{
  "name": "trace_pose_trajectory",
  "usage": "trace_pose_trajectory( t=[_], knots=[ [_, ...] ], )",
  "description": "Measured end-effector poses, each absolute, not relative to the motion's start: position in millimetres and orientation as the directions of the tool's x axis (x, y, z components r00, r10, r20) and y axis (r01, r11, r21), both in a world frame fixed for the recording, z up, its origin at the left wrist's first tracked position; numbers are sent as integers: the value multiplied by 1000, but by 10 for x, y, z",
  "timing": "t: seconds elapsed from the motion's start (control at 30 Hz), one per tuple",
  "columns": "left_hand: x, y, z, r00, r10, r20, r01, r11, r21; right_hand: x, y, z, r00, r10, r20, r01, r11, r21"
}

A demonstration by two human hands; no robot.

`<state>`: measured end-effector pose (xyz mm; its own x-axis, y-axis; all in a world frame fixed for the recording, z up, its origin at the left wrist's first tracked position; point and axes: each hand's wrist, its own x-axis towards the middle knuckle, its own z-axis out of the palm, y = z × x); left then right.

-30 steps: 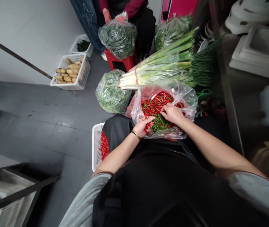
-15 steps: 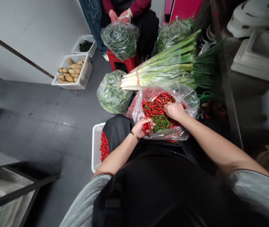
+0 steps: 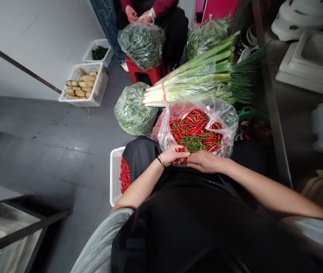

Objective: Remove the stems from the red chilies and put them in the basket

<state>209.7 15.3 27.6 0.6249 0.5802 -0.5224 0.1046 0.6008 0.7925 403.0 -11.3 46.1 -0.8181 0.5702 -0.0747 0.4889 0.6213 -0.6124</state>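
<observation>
An open clear plastic bag [image 3: 229, 129] full of red chillies [image 3: 192, 123] with green stems sits at my lap. Loose green stems [image 3: 194, 144] lie heaped on the chillies near my hands. My left hand [image 3: 173, 154] is closed around several red chillies at the bag's near edge. My right hand [image 3: 203, 160] meets it there, its fingertips pinched together against the chillies; what exactly they grip is hidden. To my left, a white basket [image 3: 115, 182] holds red chillies [image 3: 125, 175], partly covered by my black apron.
Big leeks [image 3: 190, 83] lie behind the bag, beside bagged greens [image 3: 135, 110]. A seated person's hands [image 3: 138, 16] are above another bag of greens [image 3: 143, 43] on a red stool [image 3: 131, 72]. A basket of root vegetables [image 3: 99, 93] stands left; a metal shelf edge [image 3: 278, 129] runs right.
My right hand has drawn back from the middle of the chillies to meet my left hand at the bag's near edge. My left hand keeps its chillies.
</observation>
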Motion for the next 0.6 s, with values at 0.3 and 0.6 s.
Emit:
trace_pose_trajectory(
  t=[0.3, 0.6],
  knots=[
    [2138, 58, 301, 495, 787, -367, -30, 438, 898, 3972, 242, 709, -869, 397, -296, 460, 429, -777],
    [2179, 155, 407, 160, 958, -240, -245, 274, 930, 3826, 90, 480, -537, 786, -305, 360, -113, -926]
  ],
)
